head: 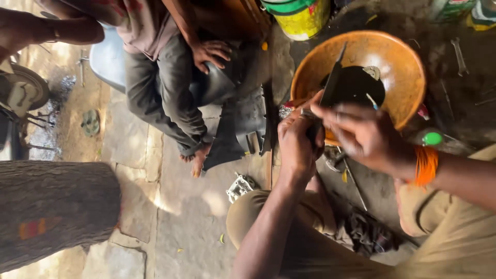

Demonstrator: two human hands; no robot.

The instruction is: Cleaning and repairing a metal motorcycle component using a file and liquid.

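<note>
Both hands' fingers [315,114] around dark flat strip [331,82] over orange basin [408,67]

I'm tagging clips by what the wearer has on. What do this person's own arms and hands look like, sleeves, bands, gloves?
Both hands are bare, no gloves. The left hand and its forearm carry nothing: no sleeve, band or watch in view. The right hand has a thick bundle of orange bands round the wrist; the forearm past it is uncovered too. No rings can be made out, though the right hand is blurred.
</note>
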